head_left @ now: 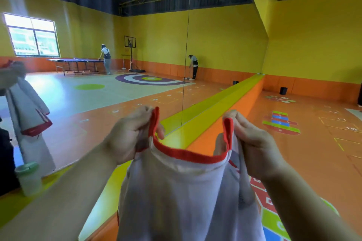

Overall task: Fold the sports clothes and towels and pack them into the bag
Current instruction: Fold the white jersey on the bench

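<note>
I hold up a white sports vest (176, 197) with red trim at the neck and straps. My left hand (131, 135) pinches the left shoulder strap and my right hand (254, 141) pinches the right one. The red neckline sags between them and the body of the vest hangs down in front of me. A mirror wall on the left shows the same vest (29, 111) hanging from a hand. No bag is in view.
A padded green and orange ledge (205, 115) runs along the mirror in front of me. A pale green cup (29, 178) stands at the left by the mirror. The orange floor (313, 143) with hopscotch marks lies to the right. Two people stand far off.
</note>
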Demonstrator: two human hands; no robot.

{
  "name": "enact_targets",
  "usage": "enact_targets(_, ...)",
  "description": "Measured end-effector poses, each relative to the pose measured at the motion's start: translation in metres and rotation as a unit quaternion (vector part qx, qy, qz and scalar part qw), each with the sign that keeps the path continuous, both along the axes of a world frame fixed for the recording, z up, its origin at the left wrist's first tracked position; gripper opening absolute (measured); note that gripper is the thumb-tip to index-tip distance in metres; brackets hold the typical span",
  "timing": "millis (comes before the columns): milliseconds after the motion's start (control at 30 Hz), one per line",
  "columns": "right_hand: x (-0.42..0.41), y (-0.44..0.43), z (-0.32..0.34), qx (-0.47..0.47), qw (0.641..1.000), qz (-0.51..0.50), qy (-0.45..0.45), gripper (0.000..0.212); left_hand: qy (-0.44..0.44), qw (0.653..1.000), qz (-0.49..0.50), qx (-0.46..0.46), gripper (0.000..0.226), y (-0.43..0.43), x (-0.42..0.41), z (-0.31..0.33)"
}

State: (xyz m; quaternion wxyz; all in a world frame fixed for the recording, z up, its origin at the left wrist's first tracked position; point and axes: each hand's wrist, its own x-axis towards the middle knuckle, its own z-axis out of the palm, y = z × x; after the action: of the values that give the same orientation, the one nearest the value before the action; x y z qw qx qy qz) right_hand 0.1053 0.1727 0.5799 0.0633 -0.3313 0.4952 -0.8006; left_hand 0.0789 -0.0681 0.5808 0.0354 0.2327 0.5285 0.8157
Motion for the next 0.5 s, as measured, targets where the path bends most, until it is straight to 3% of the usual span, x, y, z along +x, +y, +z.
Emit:
enact_targets(67,0.002,-0.011,0.002,0.037,0.999,0.004,0.037,0.032,0.018,0.998,-0.020,-0.050,0.020,0.012,0.005,0.000)
enact_targets(167,0.004,-0.027,-0.001,0.050,0.995,-0.014,0.088,0.026,0.060,0.996,-0.049,-0.040,0.016,0.028,0.010,-0.001)
enact_targets(333,0.003,-0.041,-0.008,0.118,0.953,-0.202,0.191,0.012,0.109,0.993,-0.001,-0.039,0.012,0.047,0.018,0.001)
enact_targets(500,0.005,-0.047,-0.013,0.108,0.936,-0.272,0.198,0.009,0.141,0.988,0.009,-0.055,0.011,0.050,0.013,-0.004)
